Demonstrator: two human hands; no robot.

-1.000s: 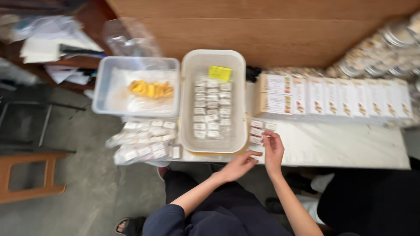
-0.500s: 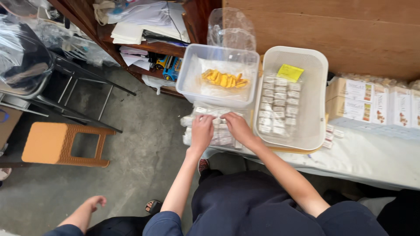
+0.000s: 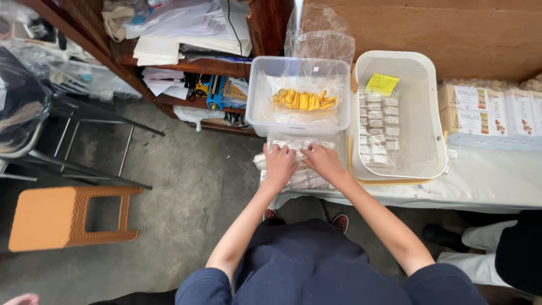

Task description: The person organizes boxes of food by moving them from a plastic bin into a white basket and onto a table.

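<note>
My left hand [image 3: 279,165] and my right hand [image 3: 323,160] both rest on a pile of small clear-wrapped packets [image 3: 299,179] at the table's left end. The fingers curl over the packets; how firmly they grip is hard to tell. Just beyond the hands stands a clear plastic tub [image 3: 261,101] lined with a bag and holding several yellow pieces [image 3: 305,100]. To its right a white mesh basket [image 3: 432,135] holds rows of small wrapped packets [image 3: 379,127] and a yellow note [image 3: 382,84].
Cream-coloured boxes [image 3: 488,110] are stacked at the right on the white-covered table [image 3: 497,181]. A wooden shelf with papers [image 3: 180,39] stands at the left, an orange stool [image 3: 62,217] on the concrete floor, and another person's legs [image 3: 485,254] at lower right.
The view swung left. My hands moved from the packets in front of the basket to the pile at the table's left end and settled there.
</note>
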